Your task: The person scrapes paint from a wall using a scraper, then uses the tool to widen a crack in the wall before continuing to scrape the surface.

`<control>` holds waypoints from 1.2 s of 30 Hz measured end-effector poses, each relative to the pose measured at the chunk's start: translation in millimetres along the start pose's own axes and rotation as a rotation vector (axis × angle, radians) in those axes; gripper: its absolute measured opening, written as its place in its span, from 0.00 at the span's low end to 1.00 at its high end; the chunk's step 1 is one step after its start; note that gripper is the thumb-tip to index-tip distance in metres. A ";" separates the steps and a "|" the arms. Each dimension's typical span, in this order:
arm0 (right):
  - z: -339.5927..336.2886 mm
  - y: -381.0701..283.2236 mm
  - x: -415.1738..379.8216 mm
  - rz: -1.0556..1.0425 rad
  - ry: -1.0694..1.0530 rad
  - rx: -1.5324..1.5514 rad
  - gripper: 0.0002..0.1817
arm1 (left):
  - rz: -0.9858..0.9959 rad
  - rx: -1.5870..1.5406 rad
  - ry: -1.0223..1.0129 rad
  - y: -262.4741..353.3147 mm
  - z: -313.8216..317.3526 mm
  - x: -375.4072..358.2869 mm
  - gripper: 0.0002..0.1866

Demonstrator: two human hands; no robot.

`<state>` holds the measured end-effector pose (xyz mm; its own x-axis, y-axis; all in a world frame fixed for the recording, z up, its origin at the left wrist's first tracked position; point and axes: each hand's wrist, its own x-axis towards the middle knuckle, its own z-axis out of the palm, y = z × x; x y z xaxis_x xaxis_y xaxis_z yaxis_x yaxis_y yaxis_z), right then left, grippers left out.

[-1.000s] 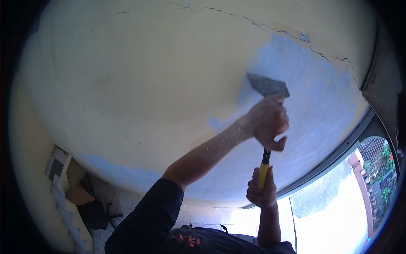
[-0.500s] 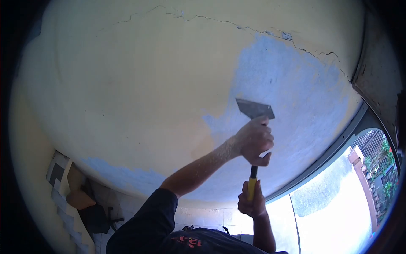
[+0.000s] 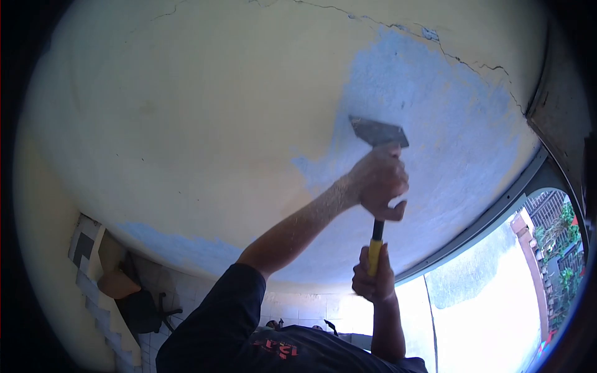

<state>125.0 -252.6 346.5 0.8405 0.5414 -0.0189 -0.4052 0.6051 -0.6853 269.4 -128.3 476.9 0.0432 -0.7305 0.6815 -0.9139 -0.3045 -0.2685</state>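
Note:
A wall scraper point(image 3: 378, 132) with a wide dark metal blade lies against the wall point(image 3: 236, 143), over a pale blue patch point(image 3: 429, 124) beside the cream paint. My left hand point(image 3: 379, 180) is wrapped around the upper shaft just below the blade, its thumb standing out from the fist. Lower down, my right hand point(image 3: 374, 276) grips the yellow part of the handle point(image 3: 375, 252). Black shaft shows between the two hands. Both hands are closed on the one tool, and the left is slightly smeared by motion.
A jagged crack point(image 3: 457, 59) runs across the wall above the blue patch. At the lower left stand a dark office chair point(image 3: 140, 311) and a stepped ledge point(image 3: 93, 283). A framed opening point(image 3: 491, 211) with bright light and plants beyond lies to the right.
The wall, hands and scraper all sit higher in view, as the camera has tilted. Against the wall, the blade has shifted only slightly. Both hands keep their hold.

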 end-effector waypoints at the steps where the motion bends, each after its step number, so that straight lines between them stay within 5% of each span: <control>1: 3.4 -8.0 4.5 -0.031 -0.020 -0.025 0.30 | -0.001 -0.010 -0.003 -4.2 -5.0 8.3 0.14; 10: -17.2 14.1 -12.0 0.047 -0.071 0.141 0.29 | 0.029 0.002 0.029 10.3 19.1 -10.6 0.15; 15: -12.0 -7.4 0.1 0.002 -0.035 -0.019 0.29 | -0.043 0.044 -0.104 1.8 5.6 6.6 0.15; 22: -18.0 7.4 -16.6 0.036 -0.104 -0.016 0.29 | 0.007 0.001 0.057 19.6 8.3 -10.8 0.15; 28: -45.0 59.4 -31.4 0.163 0.089 0.079 0.30 | -0.046 -0.150 0.018 38.6 55.7 -62.3 0.15; 36: -43.7 39.2 -8.3 0.079 0.042 -0.007 0.30 | -0.011 -0.093 0.031 17.6 43.4 -44.9 0.16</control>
<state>117.8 -258.9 288.0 0.8205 0.5623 -0.1032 -0.4682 0.5575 -0.6855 268.9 -127.4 412.0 0.0424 -0.7074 0.7055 -0.9471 -0.2533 -0.1971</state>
